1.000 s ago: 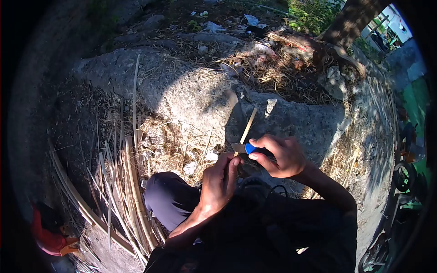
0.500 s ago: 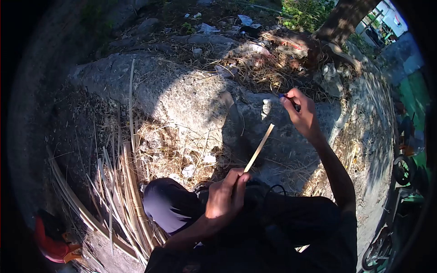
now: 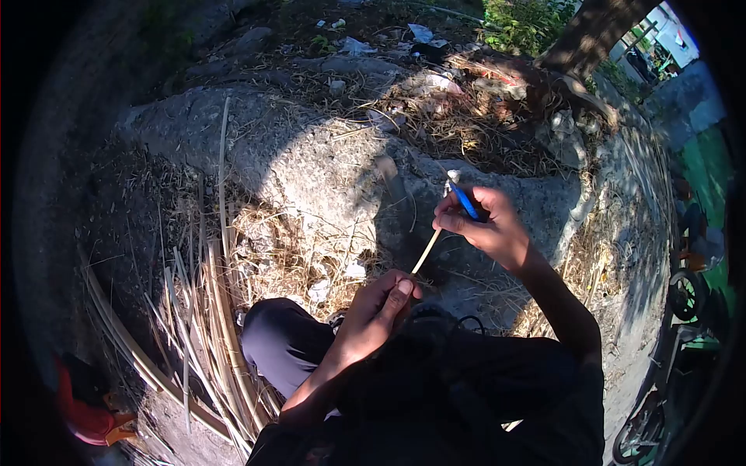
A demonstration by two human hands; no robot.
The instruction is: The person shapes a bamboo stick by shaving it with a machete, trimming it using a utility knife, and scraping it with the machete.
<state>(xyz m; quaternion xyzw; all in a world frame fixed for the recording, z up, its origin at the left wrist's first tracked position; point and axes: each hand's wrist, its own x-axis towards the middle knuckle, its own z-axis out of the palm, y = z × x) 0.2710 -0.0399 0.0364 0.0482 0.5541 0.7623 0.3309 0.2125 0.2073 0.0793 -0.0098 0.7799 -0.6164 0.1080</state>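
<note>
while its lower end sits in the left hand (image 3: 373, 314), the narrow pale strip (image 3: 427, 252) slants up and away in front of the person's lap, its bare middle showing between the two hands. the left hand grasps it, thumb laid on top and fingers curled beneath. the right hand (image 3: 489, 225) grips a blue-handled tool (image 3: 465, 200), and its fingertips also meet the upper part of the strip; whether they pinch it or only touch it, i cannot tell. the tool's tip is too small to make out clearly.

just beside the left forearm is a bent knee (image 3: 284, 342) in dark cloth. left of the knee lies a loose bundle of long pale strips (image 3: 221, 334), with curved, broader lengths (image 3: 140, 353) along its outer side. one tall thin strip (image 3: 224, 155) stands up against the rock ledge (image 3: 311, 171), which is partly sunlit. dry straw (image 3: 287, 245) lies at the ledge's foot. farther off, a tree trunk (image 3: 598, 43) leans near a leafy green plant (image 3: 524, 23), and a wheel (image 3: 684, 295) shows at the right edge.
</note>
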